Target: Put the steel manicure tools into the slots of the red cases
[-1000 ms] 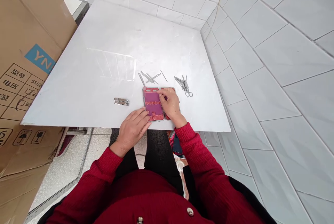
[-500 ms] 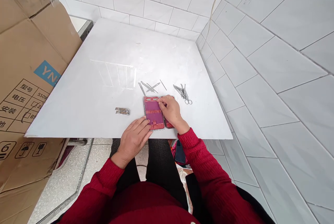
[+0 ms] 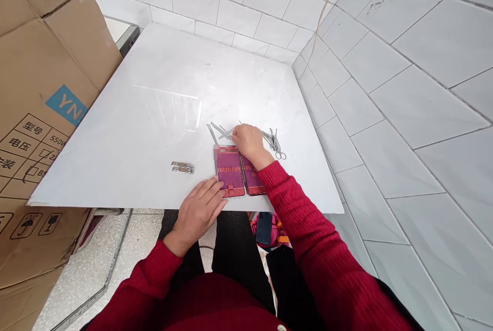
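Note:
A manicure case (image 3: 231, 159) lies spread open near the table's front edge, with purple lining, red trim and elastic loops. My left hand (image 3: 200, 210) rests on its lower left corner, fingers stretched out flat. Just beyond the case's top edge, my right hand (image 3: 249, 142) has its fingertips pinched among thin metal manicure tools (image 3: 221, 130); what lies between them is too small to make out. To the right of that hand is a group of metal tools (image 3: 272, 138) with small scissors (image 3: 281, 155). Two nail clippers (image 3: 182, 167) lie left of the case.
The white table (image 3: 115, 161) meets tiled walls at the back and right. A large cardboard box (image 3: 50, 79) stands along its left side. Below the front edge, a phone (image 3: 264, 228) rests on a pink bag (image 3: 275, 233).
My right hand has moved up and away from the case's upper part to the thin tools, uncovering more of the right panel. My left hand stays at the case's corner. The view has shifted slightly.

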Available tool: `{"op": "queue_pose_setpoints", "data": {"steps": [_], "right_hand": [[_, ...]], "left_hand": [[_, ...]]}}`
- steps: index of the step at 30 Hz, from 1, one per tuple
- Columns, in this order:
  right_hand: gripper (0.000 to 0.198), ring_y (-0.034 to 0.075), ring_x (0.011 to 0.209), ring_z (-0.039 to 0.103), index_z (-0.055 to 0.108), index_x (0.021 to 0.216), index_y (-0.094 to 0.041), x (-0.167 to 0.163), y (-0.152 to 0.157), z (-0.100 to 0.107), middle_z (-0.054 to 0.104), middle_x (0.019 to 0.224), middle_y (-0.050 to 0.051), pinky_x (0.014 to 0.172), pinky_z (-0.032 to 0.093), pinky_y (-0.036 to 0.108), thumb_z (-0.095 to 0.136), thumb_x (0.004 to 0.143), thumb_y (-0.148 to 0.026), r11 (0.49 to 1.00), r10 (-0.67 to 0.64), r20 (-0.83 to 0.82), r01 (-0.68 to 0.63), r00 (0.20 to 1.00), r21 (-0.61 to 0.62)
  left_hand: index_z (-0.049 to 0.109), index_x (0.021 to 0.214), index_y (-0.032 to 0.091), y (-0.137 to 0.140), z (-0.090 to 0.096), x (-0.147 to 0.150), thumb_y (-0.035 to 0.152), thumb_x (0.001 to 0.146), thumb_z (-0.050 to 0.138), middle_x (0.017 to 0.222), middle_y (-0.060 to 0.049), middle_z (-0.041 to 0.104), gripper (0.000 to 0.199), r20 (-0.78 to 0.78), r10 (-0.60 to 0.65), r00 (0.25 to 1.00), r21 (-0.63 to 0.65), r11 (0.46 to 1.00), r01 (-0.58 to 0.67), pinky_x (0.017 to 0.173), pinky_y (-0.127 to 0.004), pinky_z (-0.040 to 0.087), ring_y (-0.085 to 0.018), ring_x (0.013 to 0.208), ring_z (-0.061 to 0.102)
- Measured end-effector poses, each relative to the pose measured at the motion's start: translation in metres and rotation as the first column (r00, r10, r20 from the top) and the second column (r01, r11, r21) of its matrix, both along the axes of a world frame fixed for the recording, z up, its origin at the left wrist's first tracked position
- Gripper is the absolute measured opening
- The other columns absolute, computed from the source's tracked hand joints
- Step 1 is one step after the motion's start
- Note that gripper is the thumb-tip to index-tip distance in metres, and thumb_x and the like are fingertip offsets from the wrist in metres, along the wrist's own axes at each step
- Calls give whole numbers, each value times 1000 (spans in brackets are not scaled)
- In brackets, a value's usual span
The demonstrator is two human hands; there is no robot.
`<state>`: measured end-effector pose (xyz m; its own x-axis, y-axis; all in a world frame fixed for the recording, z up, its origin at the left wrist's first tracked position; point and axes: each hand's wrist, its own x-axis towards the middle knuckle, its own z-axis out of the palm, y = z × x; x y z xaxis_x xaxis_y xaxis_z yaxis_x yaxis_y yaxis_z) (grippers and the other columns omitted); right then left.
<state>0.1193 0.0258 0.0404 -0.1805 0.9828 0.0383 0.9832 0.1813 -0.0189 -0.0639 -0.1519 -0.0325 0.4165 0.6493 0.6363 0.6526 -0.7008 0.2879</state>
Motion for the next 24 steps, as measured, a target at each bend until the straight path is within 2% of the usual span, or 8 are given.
{"op": "queue_pose_setpoints", "data": {"steps": [7, 13, 16, 19, 22, 24], "right_hand": [[24, 32, 98, 73, 76, 99, -10, -18, 8, 10, 77, 102, 23, 78, 44, 36, 56, 90, -2, 991, 124, 233, -107, 965, -82], [26, 31, 97, 73, 76, 101, -9, -13, 6, 7, 76, 105, 25, 81, 44, 38, 50, 96, -6, 985, 170, 242, -161, 955, -60], [22, 29, 95, 72, 76, 100, -11, -8, 9, 9, 77, 103, 21, 80, 45, 36, 55, 95, -11, 990, 137, 184, -128, 973, -60], [16, 27, 90, 71, 76, 96, -15, -5, 16, 17, 79, 99, 16, 74, 46, 33, 60, 91, -15, 996, 43, 69, -37, 997, -84], [12, 22, 77, 69, 74, 83, -16, -4, 23, 25, 78, 82, 9, 69, 46, 30, 63, 85, -11, 986, -39, -134, 17, 990, -165], [12, 19, 69, 67, 71, 76, -17, -3, 23, 25, 72, 66, 4, 67, 47, 28, 65, 81, -8, 964, -97, -319, 10, 943, -265]], "left_hand": [[69, 120, 17, 0, -1, 0, 20, 101, 63, 124, -11, 76, 20, 14, 1, 1000, 15, 1000, -1, 108, -46, 58, -28, 129, 67], [70, 116, 15, 0, -1, 0, 21, 101, 63, 124, -11, 76, 18, -9, 1, 1000, 26, 1000, -1, 107, -45, 58, -28, 128, 67], [70, 119, 16, 0, -2, 0, 21, 101, 63, 124, -11, 75, 20, 10, 0, 1000, 8, 1000, 0, 108, -45, 57, -28, 129, 66], [71, 121, 18, -1, -4, 0, 21, 101, 63, 125, -11, 75, 22, 31, -6, 999, -10, 1000, 6, 109, -45, 56, -27, 129, 66], [70, 121, 18, -1, -5, 0, 21, 100, 63, 125, -11, 75, 22, 32, -5, 999, -7, 1000, 5, 109, -46, 56, -27, 130, 66], [70, 119, 17, -1, -4, 0, 21, 100, 63, 124, -11, 75, 21, 28, -1, 1000, 3, 1000, 1, 108, -46, 57, -27, 129, 66]]}}
